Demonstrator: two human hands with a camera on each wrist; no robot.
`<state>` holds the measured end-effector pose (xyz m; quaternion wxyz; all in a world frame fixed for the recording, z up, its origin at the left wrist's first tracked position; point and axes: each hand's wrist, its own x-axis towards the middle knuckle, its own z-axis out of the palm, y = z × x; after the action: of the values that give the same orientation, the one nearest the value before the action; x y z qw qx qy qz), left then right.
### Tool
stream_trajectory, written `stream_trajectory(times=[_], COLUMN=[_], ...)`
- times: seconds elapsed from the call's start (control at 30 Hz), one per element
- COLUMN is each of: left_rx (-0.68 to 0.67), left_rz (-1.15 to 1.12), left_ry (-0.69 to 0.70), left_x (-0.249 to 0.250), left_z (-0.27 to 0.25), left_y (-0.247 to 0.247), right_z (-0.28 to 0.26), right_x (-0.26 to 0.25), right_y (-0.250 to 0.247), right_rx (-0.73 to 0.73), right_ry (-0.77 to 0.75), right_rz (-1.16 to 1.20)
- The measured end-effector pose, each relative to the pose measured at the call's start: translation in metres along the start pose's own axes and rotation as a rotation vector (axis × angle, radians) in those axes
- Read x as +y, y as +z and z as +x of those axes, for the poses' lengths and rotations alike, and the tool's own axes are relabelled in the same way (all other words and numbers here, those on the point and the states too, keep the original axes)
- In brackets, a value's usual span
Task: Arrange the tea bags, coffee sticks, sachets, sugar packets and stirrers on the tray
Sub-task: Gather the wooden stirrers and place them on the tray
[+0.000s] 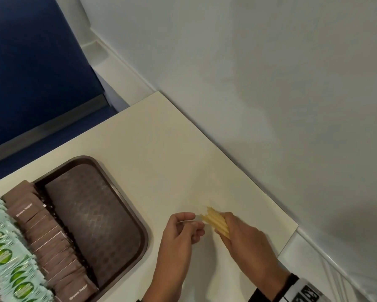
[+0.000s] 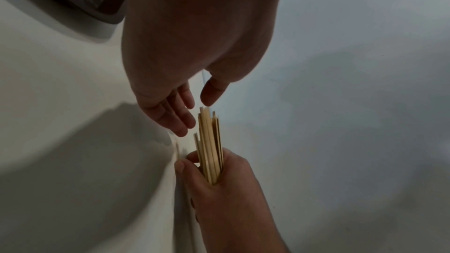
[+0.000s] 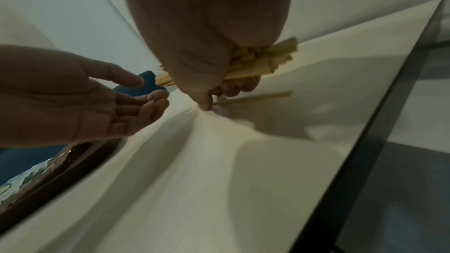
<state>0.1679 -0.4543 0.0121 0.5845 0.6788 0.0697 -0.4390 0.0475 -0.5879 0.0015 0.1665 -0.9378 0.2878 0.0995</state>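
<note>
Lower centre of the head view: right hand (image 1: 244,238) grips the stirrers (image 1: 216,222) bundled (likely to square their ends); left hand (image 1: 183,229) hovers loosely curled, holding nothing, beside the tray (image 1: 144,232).

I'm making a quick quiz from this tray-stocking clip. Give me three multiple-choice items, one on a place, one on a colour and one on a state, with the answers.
1. Where is the bundle of wooden stirrers?
A. lying on the tray
B. gripped in the right hand
C. standing in a cup

2. What colour are the sugar packets lined up on the tray?
A. brown
B. white
C. red

3. In what state is the left hand?
A. pressed flat on the table
B. clenched round a tea bag
C. holding nothing, its fingers loosely curled beside the stirrer tips

Answers:
1 B: the right hand is curled round the bundle, off the tray.
2 A: the row beside the green sachets is brown.
3 C: the left wrist view shows a gap between its fingers and the stirrers.
</note>
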Motion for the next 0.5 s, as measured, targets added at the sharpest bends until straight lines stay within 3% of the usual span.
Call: stream_trajectory(times=[0.2, 0.3, 0.5], left_rx=[0.008, 0.001, -0.008], left_rz=[-0.001, -0.013, -0.050], left_ry=[-0.014, -0.009, 0.049], left_x=[-0.006, -0.005, 0.004], left_z=[0.003, 0.000, -0.007], left_y=[0.000, -0.001, -0.009], right_z=[0.003, 0.011, 0.026], right_x=[-0.011, -0.018, -0.026], right_y=[-0.004, -0.014, -0.047], right_rx=[-0.054, -0.137, -0.255], right_ry=[0.025, 0.155, 0.254], right_rz=[-0.174, -0.103, 0.598])
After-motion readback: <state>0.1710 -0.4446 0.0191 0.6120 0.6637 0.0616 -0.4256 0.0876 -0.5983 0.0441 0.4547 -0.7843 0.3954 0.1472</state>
